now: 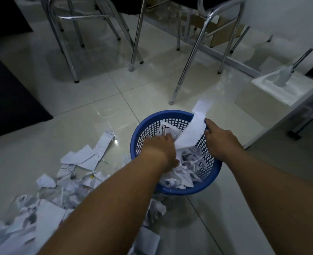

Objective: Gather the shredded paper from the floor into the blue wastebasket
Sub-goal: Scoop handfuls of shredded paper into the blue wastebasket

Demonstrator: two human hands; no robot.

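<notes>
The blue wastebasket (172, 115) stands on the tiled floor in the middle of the view, its mesh wall holding a heap of torn white paper (179, 173). My left hand (161, 150) reaches down inside the basket, pressed among the paper; its fingers are hidden. My right hand (220, 138) grips the basket's far right rim. A long white strip (192, 129) sticks up out of the basket between my hands. More shredded paper (63, 184) lies spread on the floor left of and in front of the basket.
Chrome chair legs (187, 57) and table legs stand just behind the basket. A black mat (10, 92) lies at the left. A white box (273, 91) sits at the right, beside a grey frame (299, 115).
</notes>
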